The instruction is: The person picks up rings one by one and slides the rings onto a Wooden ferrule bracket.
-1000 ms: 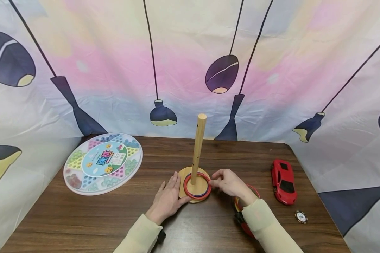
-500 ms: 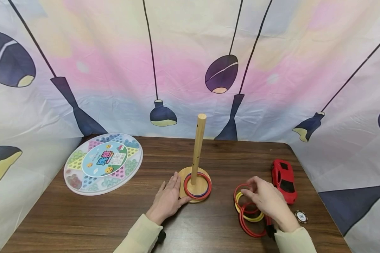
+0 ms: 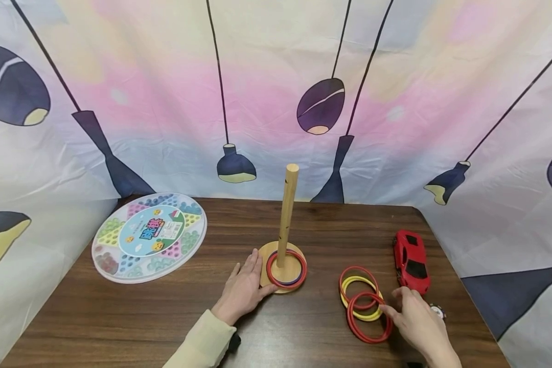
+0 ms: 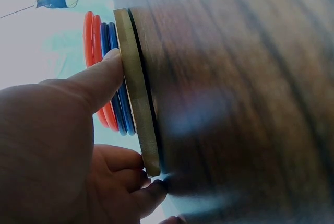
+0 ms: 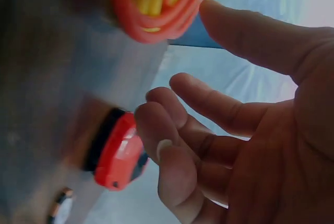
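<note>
1. My right hand [image 3: 416, 322], fingers loosely spread and holding nothing, touches the nearest red ring [image 3: 369, 317] near the tabletop's [image 3: 119, 317] front-right corner.
2. My left hand [image 3: 244, 289] lies flat against the peg base [image 3: 267, 255].
3. I can't read the round marble board's [image 3: 149, 236] label by the left edge.

Red & yellow rings [image 3: 361, 301], red car [image 3: 410, 261]

A pale yellow-cream sleeve [image 3: 201, 344] covers the left forearm, with perhaps a dark wrist strap [image 3: 233, 343].
</note>
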Motion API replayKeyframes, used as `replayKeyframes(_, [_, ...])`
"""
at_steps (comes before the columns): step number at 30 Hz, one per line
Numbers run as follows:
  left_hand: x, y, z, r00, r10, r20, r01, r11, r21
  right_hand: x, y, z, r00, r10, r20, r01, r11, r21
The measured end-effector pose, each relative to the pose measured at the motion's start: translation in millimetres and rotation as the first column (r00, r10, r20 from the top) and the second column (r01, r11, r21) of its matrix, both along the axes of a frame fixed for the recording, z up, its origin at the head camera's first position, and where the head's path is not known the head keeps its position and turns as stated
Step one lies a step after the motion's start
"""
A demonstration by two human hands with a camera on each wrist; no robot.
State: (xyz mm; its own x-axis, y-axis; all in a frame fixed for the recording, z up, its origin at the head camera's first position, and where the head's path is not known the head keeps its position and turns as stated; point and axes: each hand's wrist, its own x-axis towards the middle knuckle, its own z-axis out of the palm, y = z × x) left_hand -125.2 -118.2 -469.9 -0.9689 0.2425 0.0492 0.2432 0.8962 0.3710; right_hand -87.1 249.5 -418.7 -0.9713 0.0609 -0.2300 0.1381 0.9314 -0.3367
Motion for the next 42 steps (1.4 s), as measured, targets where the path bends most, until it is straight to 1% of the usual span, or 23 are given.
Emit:
replayKeyframes(4, [-0.4,-1.4,-1.1,1.0,0.007,-0.004,-0.007,1.0,0.001,-0.9,1.1,-7.5,1.0,-0.002,0.003,0.002,0.999,-0.032])
replayKeyframes(8, [0.0,-1.2,-0.7,1.0,-0.003,-0.006,0.003,1.0,0.004,-1.1,-0.8,-14.9,1.0,-0.012,0.018,0.014,0.998,-0.064])
replayKeyframes(11, [0.7,-0.7,0.5,1.0,-0.009,-0.007,0.009,1.0,0.005,-2.5,-3.5,-18.2,1.0,-0.021,0.023,0.023,0.997,-0.068])
replayKeyframes(19, [1.4,-0.6,0.7,1.0,-0.006,0.001,0.006,1.0,0.01,-2.9,-6.6,-18.6,0.998,-0.049,0.038,0.052,0.996,-0.068])
replayKeyframes(29, [1.3,-1.0,0.8,1.0,-0.008,-0.007,0.008,1.0,0.013,-2.0,-3.2,-21.9,0.999,-0.038,0.015,0.04,0.995,-0.091])
replayKeyframes(35, [0.5,-1.5,-1.0,1.0,-0.01,-0.009,0.011,1.0,0.007,-3.3,1.1,-23.3,1.0,-0.018,-0.004,0.018,0.99,-0.141])
replayKeyframes(42, [0.4,-1.3,-1.2,1.0,-0.009,-0.02,0.009,1.0,0.019,-4.5,2.8,-21.1,1.0,-0.023,-0.002,0.022,0.977,-0.21])
